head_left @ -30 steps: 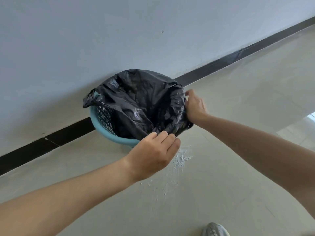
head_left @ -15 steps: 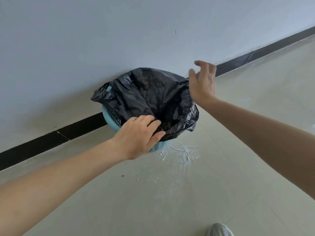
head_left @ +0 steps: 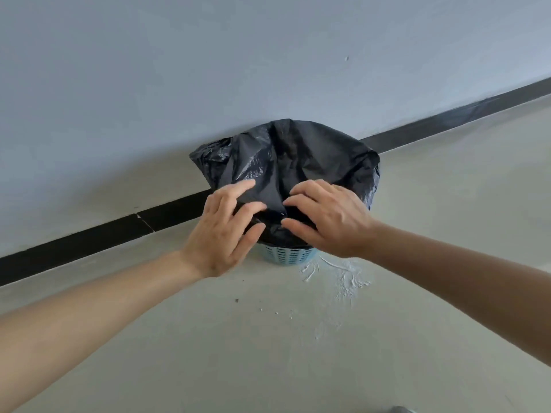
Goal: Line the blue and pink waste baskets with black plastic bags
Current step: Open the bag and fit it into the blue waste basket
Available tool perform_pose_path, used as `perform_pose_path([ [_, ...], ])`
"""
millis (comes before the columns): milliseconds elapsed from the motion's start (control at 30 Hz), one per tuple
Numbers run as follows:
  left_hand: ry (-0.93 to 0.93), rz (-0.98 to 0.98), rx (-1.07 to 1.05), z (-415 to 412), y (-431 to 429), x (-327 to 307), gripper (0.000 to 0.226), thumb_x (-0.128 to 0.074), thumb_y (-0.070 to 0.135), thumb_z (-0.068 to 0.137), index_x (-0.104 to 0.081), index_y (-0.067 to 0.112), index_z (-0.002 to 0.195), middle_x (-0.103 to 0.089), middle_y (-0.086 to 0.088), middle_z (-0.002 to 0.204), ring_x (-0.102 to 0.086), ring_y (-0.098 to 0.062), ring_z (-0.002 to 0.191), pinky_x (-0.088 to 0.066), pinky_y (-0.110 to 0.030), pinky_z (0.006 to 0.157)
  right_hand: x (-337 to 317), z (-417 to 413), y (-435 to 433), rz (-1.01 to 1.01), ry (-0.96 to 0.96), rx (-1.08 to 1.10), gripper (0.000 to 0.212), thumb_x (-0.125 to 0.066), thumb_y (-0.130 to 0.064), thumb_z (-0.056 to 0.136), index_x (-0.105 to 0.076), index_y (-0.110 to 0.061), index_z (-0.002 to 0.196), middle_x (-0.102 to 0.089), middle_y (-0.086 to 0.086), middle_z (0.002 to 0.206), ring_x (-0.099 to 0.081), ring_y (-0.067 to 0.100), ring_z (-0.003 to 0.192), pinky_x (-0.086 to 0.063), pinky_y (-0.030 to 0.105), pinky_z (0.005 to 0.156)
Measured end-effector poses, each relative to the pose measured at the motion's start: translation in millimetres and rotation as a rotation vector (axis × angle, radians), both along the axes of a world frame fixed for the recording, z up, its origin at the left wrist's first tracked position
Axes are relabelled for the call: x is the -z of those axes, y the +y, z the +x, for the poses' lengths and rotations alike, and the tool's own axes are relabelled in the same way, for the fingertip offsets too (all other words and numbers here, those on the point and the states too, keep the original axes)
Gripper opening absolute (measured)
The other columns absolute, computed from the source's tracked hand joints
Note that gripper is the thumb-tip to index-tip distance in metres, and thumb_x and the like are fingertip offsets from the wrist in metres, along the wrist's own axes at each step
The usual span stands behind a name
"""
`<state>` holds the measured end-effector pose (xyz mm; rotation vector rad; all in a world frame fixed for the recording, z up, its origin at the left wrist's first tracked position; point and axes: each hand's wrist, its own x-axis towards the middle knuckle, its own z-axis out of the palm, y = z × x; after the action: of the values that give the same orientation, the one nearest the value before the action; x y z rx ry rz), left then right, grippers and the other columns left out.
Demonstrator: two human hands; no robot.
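A blue perforated waste basket [head_left: 286, 257] stands on the floor against the wall, almost wholly covered by a black plastic bag [head_left: 301, 156] draped over its rim. Only the basket's lower front shows. My left hand [head_left: 226, 231] and my right hand [head_left: 325, 219] are side by side on the near edge of the bag, fingers spread and curled over the plastic, thumbs under the fold. The bag's mouth gapes open behind my fingers. No pink basket is in view.
A grey wall [head_left: 208, 70] with a black skirting strip [head_left: 89, 242] runs behind the basket. White powder smears [head_left: 340, 278] and small crumbs lie on the pale tiled floor to the basket's right front. A grey shoe tip [head_left: 401, 409] shows at the bottom edge.
My right hand has come from the bag's right side, lifted off, and landed on the near edge beside the left. The basket now appears more upright and centred, with the bag pulled lower over it.
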<state>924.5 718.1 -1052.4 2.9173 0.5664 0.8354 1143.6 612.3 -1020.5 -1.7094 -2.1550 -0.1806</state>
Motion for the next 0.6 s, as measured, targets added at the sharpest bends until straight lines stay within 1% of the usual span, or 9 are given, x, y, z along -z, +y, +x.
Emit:
perform_pose_path([
  [100,-0.158,-0.166,-0.325,12,15,-10,0.030,-0.052,0.030,0.095,-0.059,0.010,0.116,-0.042,-0.017,0.136,-0.042,-0.031,0.120,-0.030,-0.040,0.104,-1,-22,-1,0.006,-0.119,-0.152,0.040,-0.051,-0.044,0.098,-0.068,-0.012,0.115,-0.060,0.008,0.093,-0.056,0.024,0.077,-0.048,0.039,0.064],
  [167,-0.171,-0.321,-0.520,19,30,-16,0.031,-0.058,0.027,0.092,-0.058,0.009,0.117,-0.047,-0.017,0.130,-0.042,-0.028,0.115,-0.030,-0.033,0.099,-1,-31,2,0.035,-0.206,-0.232,0.031,-0.054,-0.033,0.098,-0.068,-0.011,0.113,-0.058,0.008,0.086,-0.054,0.024,0.070,-0.045,0.037,0.059],
  [267,-0.262,-0.719,-0.667,22,48,-21,0.029,-0.057,0.025,0.092,-0.056,0.010,0.117,-0.056,-0.009,0.115,-0.050,-0.019,0.103,-0.036,-0.023,0.083,-3,-39,5,0.004,-0.162,-0.254,0.026,-0.054,-0.025,0.096,-0.069,-0.010,0.111,-0.058,0.007,0.084,-0.055,0.025,0.069,-0.048,0.038,0.058],
  [367,-0.428,-0.950,-0.749,25,42,-21,0.024,-0.056,0.037,0.092,-0.057,0.015,0.102,-0.059,0.007,0.091,-0.060,-0.017,0.092,-0.042,-0.024,0.071,-4,-46,6,-0.046,-0.079,-0.229,0.022,-0.054,-0.017,0.087,-0.069,-0.011,0.102,-0.058,0.007,0.087,-0.053,0.024,0.069,-0.047,0.040,0.055],
  [400,-0.466,-1.016,-0.746,28,37,-21,0.030,-0.053,0.045,0.092,-0.056,0.015,0.092,-0.059,0.006,0.083,-0.060,-0.018,0.085,-0.047,-0.030,0.071,-3,-48,6,-0.056,-0.073,-0.226,0.021,-0.054,-0.015,0.083,-0.068,-0.011,0.098,-0.057,0.007,0.087,-0.051,0.024,0.068,-0.046,0.039,0.053],
  [467,-0.558,-1.226,-0.748,35,30,-21,0.045,-0.044,0.053,0.091,-0.051,0.010,0.078,-0.063,-0.006,0.079,-0.063,-0.024,0.076,-0.057,-0.044,0.073,-2,-46,5,-0.066,-0.095,-0.221,0.018,-0.054,-0.012,0.078,-0.066,-0.012,0.091,-0.055,0.006,0.087,-0.048,0.023,0.068,-0.043,0.039,0.052],
  [500,-0.601,-1.347,-0.765,39,30,-21,0.047,-0.041,0.052,0.091,-0.053,0.009,0.077,-0.069,-0.011,0.083,-0.067,-0.028,0.076,-0.059,-0.049,0.070,-2,-43,4,-0.058,-0.115,-0.217,0.015,-0.054,-0.011,0.078,-0.065,-0.013,0.089,-0.055,0.007,0.086,-0.047,0.023,0.067,-0.042,0.039,0.052],
  [533,-0.633,-1.452,-0.778,40,32,-22,0.044,-0.043,0.047,0.091,-0.059,0.007,0.081,-0.072,-0.013,0.088,-0.071,-0.031,0.075,-0.061,-0.049,0.066,-1,-40,4,-0.042,-0.142,-0.214,0.014,-0.053,-0.011,0.079,-0.064,-0.013,0.087,-0.054,0.007,0.085,-0.047,0.023,0.067,-0.042,0.039,0.053],
  [600,-0.601,-1.557,-0.770,41,40,-20,0.031,-0.052,0.031,0.092,-0.067,0.006,0.100,-0.075,-0.012,0.091,-0.072,-0.025,0.068,-0.061,-0.039,0.058,-1,-35,3,0.001,-0.207,-0.214,0.015,-0.050,-0.010,0.084,-0.064,-0.013,0.084,-0.055,0.006,0.083,-0.048,0.023,0.068,-0.040,0.039,0.056],
])
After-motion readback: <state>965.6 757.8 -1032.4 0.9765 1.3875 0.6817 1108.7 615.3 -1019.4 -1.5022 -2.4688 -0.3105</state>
